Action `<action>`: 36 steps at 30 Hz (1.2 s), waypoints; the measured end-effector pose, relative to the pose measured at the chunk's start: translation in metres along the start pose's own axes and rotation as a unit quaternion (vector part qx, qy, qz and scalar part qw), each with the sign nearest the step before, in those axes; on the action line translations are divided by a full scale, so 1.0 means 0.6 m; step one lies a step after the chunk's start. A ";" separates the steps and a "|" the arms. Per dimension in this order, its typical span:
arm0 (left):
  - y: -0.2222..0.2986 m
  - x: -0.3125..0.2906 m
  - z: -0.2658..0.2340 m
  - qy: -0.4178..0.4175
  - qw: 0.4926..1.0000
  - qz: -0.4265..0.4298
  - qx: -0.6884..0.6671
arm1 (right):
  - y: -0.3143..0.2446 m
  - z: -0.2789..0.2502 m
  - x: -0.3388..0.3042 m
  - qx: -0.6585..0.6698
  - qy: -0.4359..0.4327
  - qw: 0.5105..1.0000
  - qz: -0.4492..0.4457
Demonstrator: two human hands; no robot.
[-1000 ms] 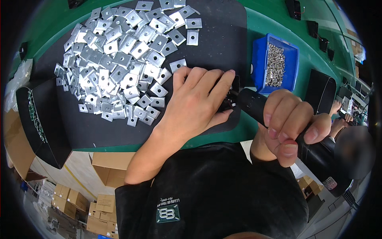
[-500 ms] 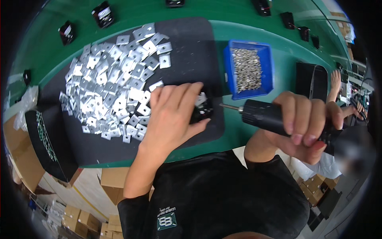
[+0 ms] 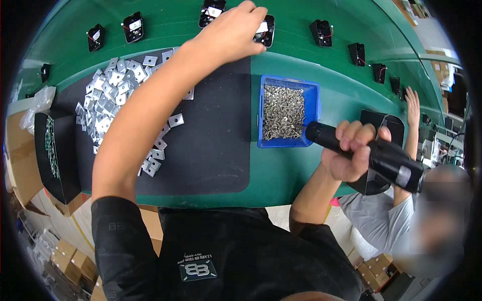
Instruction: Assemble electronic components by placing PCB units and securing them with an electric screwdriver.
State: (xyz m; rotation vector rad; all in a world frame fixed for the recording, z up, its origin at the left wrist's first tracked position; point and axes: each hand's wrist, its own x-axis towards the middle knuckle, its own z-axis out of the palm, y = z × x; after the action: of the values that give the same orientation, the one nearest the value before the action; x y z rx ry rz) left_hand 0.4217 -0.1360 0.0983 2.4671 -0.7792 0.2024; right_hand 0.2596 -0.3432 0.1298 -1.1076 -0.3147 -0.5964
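Note:
My left hand [image 3: 235, 34] is stretched to the far side of the bench, with thumb and fingers closed round a small black housing [image 3: 268, 32] that has a white label inside. A similar black housing [image 3: 210, 14] lies just left of it. In my right hand [image 3: 351, 155] is a black electric screwdriver [image 3: 324, 134], pointing left. The bit's tip reaches over the blue bin [image 3: 284, 144], among or just above many small silver screws [image 3: 282, 110]. Under my left forearm, square silver plates with centre holes [image 3: 120, 85] are heaped on the dark mat [image 3: 211, 150].
More black housings stand along the far side, such as one [image 3: 133, 27] at left and another [image 3: 321, 33] at right. A black box [image 3: 57, 160] with green parts stands left. Another black container [image 3: 386, 125] is right, near a co-worker's hand [image 3: 412, 106].
My left hand has moved from a black part on the mat to the far side of the bench. The screwdriver's tip has shifted to the screw bin. My view has shifted.

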 end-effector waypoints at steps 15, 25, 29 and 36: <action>0.119 0.150 0.028 -0.129 0.989 -0.064 0.034 | -0.019 -0.001 -0.002 0.026 -0.009 1.000 -0.014; 0.100 0.168 0.121 -0.079 0.993 0.068 0.058 | -0.015 0.001 -0.005 0.012 0.009 1.000 -0.028; 0.079 0.072 0.028 0.077 0.988 0.115 -0.062 | -0.006 0.007 -0.005 0.000 0.008 0.999 -0.031; 0.094 -0.182 -0.086 0.059 0.992 0.050 -0.096 | 0.001 -0.004 -0.013 -0.029 0.034 0.998 -0.049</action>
State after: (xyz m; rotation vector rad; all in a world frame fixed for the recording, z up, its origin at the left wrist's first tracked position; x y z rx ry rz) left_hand 0.3008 -0.0940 0.1352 2.2168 -0.8329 0.2926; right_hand 0.2534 -0.3427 0.1245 -1.1291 -0.2950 -0.7320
